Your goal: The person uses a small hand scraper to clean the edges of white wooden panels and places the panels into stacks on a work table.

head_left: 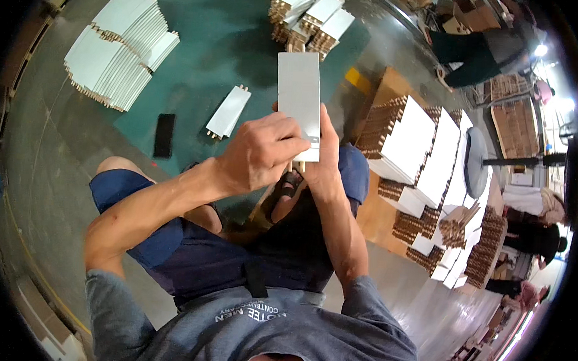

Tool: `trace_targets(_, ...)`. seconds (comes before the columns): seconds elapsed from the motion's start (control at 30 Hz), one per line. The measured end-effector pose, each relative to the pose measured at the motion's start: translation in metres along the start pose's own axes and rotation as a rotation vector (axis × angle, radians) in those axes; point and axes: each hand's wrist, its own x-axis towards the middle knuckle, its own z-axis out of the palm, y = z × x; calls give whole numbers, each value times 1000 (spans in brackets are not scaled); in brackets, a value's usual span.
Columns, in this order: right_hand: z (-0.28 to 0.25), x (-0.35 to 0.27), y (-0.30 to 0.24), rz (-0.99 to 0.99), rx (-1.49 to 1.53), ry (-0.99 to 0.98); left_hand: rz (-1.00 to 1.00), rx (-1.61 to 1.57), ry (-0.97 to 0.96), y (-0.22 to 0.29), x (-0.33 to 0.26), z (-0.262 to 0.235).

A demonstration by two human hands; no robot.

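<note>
Standing upright between both hands [290, 158], white panel [299, 95] rises above the fingers.

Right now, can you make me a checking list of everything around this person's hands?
Surface: green floor mat on a grey concrete floor.
Job's things: a white flat panel held upright, wooden dowels showing at its lower edge.
Clutter: a fanned row of white panels, a single panel, a black phone-like slab, a stack at the top, and stacks to the right.
Grippers: left hand and right hand both grip the panel's lower end.
Cables: nothing seen.
Surroundings: other people at work nearby.
</note>
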Motion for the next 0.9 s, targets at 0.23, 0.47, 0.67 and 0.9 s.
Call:
trace_targets(0.23, -8, -8, 15, 165, 22, -156, -121, 162, 308, -76, 40, -40)
trace_targets(0.47, 5, -2, 17, 136, 6, -44, -189, 186, 341, -73, 31, -47)
trace_targets(0.67, -23, 8, 13, 133, 173, 19, 90, 152, -30, -27, 4, 4)
trace_targets(0.9, -5, 8, 3, -74, 89, -40, 196, -140, -5, 48, -17, 4)
